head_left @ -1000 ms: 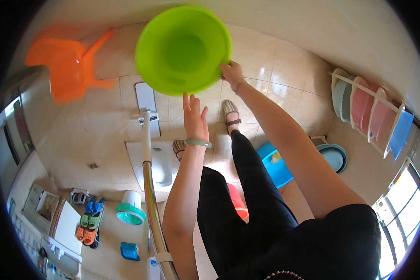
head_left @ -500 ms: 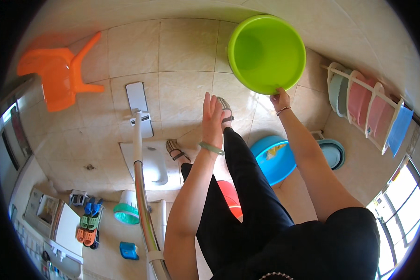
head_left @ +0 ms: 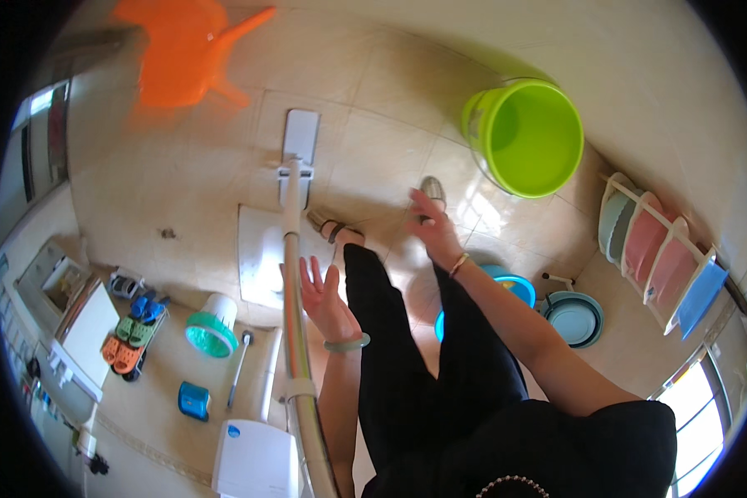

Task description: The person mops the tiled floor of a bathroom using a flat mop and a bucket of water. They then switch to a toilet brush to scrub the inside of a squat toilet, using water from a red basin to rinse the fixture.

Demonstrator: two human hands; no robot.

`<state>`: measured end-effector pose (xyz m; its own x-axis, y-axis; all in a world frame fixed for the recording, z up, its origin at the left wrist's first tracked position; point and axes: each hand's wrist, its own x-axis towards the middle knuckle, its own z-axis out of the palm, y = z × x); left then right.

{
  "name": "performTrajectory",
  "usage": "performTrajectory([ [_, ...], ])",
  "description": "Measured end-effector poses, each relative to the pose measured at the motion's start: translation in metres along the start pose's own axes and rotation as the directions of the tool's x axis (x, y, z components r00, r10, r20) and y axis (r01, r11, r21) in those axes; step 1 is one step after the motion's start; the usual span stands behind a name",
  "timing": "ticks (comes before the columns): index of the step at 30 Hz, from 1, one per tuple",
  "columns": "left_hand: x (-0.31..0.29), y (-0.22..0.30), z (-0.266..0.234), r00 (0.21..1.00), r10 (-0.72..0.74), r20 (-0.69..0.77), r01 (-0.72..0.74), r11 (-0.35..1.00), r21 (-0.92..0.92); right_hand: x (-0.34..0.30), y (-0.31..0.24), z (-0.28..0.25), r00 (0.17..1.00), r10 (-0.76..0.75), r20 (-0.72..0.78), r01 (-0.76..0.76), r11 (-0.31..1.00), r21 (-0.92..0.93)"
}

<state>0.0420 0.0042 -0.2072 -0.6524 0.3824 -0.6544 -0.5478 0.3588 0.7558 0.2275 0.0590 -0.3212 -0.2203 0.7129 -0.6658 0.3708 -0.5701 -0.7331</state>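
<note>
A lime green bucket (head_left: 529, 137) stands on the tiled floor at the upper right, apart from both hands. My right hand (head_left: 431, 230) hovers empty below and left of it, fingers loosely spread. My left hand (head_left: 322, 292) is open, palm up, right beside the metal pole of a flat mop (head_left: 294, 249); I cannot tell if it touches the pole. The mop's white head (head_left: 300, 137) lies on the floor ahead of my sandalled feet (head_left: 430, 189).
An orange plastic chair (head_left: 183, 50) is at the upper left. A rack (head_left: 660, 257) of pink and blue basins stands at the right, with blue basins (head_left: 574, 317) on the floor. At the left are a squat toilet pan (head_left: 261, 257), a green-rimmed bin (head_left: 211, 332) and slippers (head_left: 133, 332).
My right hand carried the green bucket from up high over to the right and let it go on the floor. My left hand dropped down beside the mop pole.
</note>
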Motion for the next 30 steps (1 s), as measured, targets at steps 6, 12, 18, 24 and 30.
performTrajectory([
  [6, -0.013, 0.115, -0.035, 0.609, 0.693, 0.386, -0.786, 0.463, 0.41, -0.017, -0.157, 0.143, 0.72, -0.566, 0.402, 0.676, 0.703, -0.221],
  [12, -0.027, 0.232, -0.07, 0.449, 0.544, 0.709, -0.846, 0.513, 0.142, -0.015, -0.186, 0.213, 0.751, -0.581, 0.313, 0.631, 0.771, -0.083],
  [18, -0.02, 0.267, -0.086, 0.507, 0.717, 0.479, -0.844, 0.525, 0.108, -0.008, -0.244, 0.201, 0.704, -0.39, 0.593, 0.648, 0.694, -0.314],
  [24, 0.025, 0.27, -0.086, 0.428, 0.754, 0.499, -0.762, 0.597, -0.249, 0.052, -0.263, 0.173, 0.724, -0.315, 0.614, 0.682, 0.459, -0.569],
  [30, 0.061, 0.235, -0.074, 0.446, 0.792, 0.417, -0.672, 0.604, -0.429, 0.105, -0.282, 0.166, 0.798, -0.284, 0.532, 0.603, 0.368, -0.708],
])
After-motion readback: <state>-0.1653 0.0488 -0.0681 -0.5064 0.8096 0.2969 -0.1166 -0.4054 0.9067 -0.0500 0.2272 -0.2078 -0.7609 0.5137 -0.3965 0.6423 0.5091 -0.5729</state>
